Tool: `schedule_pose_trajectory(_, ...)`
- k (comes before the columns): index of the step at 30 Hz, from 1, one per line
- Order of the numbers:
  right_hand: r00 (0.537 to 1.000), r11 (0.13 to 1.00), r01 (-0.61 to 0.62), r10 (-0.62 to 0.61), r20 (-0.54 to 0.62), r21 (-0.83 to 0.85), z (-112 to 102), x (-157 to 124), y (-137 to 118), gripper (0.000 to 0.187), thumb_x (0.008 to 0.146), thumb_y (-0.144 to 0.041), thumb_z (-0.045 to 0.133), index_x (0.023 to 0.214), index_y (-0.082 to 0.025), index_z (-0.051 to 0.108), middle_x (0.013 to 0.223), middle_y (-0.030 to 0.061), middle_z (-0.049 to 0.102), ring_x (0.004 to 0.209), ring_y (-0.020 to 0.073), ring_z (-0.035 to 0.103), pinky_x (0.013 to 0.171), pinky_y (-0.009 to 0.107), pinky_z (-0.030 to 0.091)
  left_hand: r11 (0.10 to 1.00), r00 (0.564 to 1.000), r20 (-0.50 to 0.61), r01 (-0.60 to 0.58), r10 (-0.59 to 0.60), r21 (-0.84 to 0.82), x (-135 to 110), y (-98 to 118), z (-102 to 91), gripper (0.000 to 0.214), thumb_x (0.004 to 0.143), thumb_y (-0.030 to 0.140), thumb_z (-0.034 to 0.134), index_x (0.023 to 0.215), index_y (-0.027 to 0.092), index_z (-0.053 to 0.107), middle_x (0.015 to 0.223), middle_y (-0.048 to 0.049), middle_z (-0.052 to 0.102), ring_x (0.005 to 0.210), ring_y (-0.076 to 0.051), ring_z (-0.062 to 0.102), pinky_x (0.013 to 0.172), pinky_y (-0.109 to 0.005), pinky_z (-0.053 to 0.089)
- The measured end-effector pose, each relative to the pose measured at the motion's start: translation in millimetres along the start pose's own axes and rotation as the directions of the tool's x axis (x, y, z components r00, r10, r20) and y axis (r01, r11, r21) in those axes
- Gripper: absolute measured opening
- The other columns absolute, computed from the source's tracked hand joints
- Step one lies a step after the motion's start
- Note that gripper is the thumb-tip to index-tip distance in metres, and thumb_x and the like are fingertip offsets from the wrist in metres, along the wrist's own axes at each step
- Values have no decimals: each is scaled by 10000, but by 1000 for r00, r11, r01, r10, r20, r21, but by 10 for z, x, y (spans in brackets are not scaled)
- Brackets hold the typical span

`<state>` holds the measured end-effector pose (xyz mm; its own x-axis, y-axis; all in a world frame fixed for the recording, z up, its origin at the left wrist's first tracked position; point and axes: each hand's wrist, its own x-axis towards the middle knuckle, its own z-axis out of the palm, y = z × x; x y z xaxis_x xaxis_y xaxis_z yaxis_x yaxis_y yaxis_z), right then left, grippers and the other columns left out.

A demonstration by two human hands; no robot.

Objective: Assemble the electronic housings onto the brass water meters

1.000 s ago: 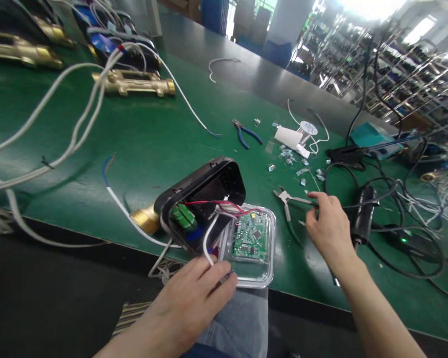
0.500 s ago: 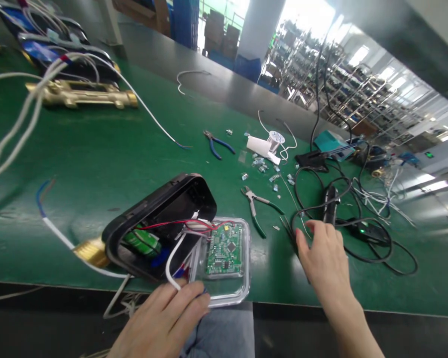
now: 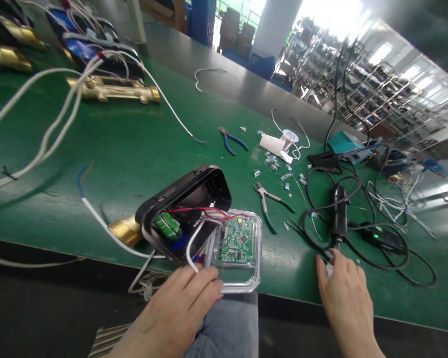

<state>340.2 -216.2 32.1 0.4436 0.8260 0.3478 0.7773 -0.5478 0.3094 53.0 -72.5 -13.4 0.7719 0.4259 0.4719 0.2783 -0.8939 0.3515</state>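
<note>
My left hand (image 3: 188, 293) has its fingers curled over the near left corner of a clear plastic cover (image 3: 259, 248); a white cable (image 3: 189, 248) runs down to the fingers. Inside the cover lies a green circuit board (image 3: 239, 241). Red and black wires join it to a black housing (image 3: 182, 181), tilted on its side, with a green cylindrical part (image 3: 168, 226) within. A brass fitting (image 3: 125, 229) sticks out behind the housing. At right, my right hand (image 3: 345, 288) closes thumb and forefinger around the rear end of dark tweezers (image 3: 309, 240), partly hidden by the fingers.
Green-handled cutters (image 3: 271, 204) and blue-handled cutters (image 3: 231, 140) lie on the green bench (image 3: 134, 134). Small clips (image 3: 272, 161) are scattered near a wire spool (image 3: 289, 136). A black corded tool (image 3: 339, 214) rests among looped cables. Brass pipe assemblies (image 3: 115, 90) stand at far left.
My right hand has come nearer the bench's front edge, its thumb and forefinger now at the tweezers' rear end. My left hand stays at the cover. The whole view has shifted.
</note>
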Motion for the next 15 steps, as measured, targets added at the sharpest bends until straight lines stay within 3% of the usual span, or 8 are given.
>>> schedule_pose_trajectory(5,991,988,-135,136,-11,77,18,-90,-15,425,890,-453,471,1092,-83,530,876,151,608,866,309,536,675,380,453,1000,996,-89,-9,9,1,66,-7,2,213,955,160,425,957,187,636,968,-23,667,843,-171,582,785,-345,423)
schedule_pose_trajectory(11,997,995,-56,61,-54,82,129,-83,50,439,931,-404,385,1163,-69,548,874,163,611,818,292,525,712,408,434,1000,994,-106,-5,8,25,65,-9,31,215,958,167,420,957,183,634,993,-35,667,841,-171,603,784,-355,425)
schedule_pose_trajectory(15,985,971,-164,170,-20,174,146,-78,92,470,915,-471,405,1120,-78,562,855,147,624,793,278,560,690,389,445,1000,995,-101,-6,6,5,51,-4,22,208,951,165,435,959,187,642,980,-30,662,851,-170,601,793,-354,434)
